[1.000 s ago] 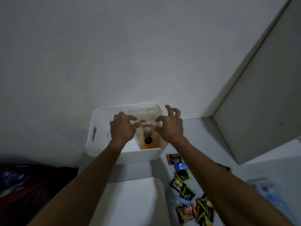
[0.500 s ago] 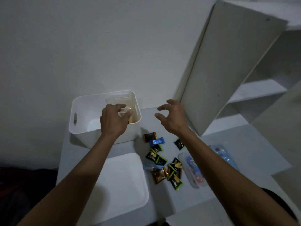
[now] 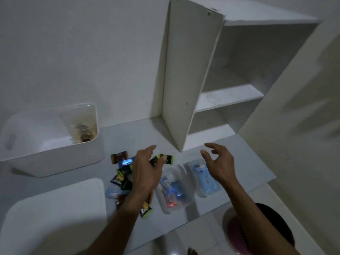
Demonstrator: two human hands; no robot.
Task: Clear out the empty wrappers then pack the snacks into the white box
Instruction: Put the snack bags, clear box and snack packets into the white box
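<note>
Two bare hands are held above a grey table [image 3: 128,137] in the head view, neither gripping anything. The left hand [image 3: 147,172] is spread with relaxed fingers over a heap of small snack packets [image 3: 122,178], which is strung out with its long axis running from near the table's front edge toward the wall. One green-edged packet [image 3: 168,158] is seen just beyond the left fingertips, lying crosswise. The right hand [image 3: 219,162] is held open, fingers loosely curved, above a clear pouch with blue contents [image 3: 204,179]. Beside it, a second clear pouch [image 3: 172,192] with blue and red contents is laid, both pouches pointing away from the person. At the far left the white box [image 3: 55,155] is set by the wall, with a clear tub [image 3: 81,124] holding something brownish leaned into its right corner. A white lid [image 3: 53,214] is laid flat in front of the box. An open cabinet door [image 3: 184,80] and shelves [image 3: 228,96] are seen behind the right hand.
</note>
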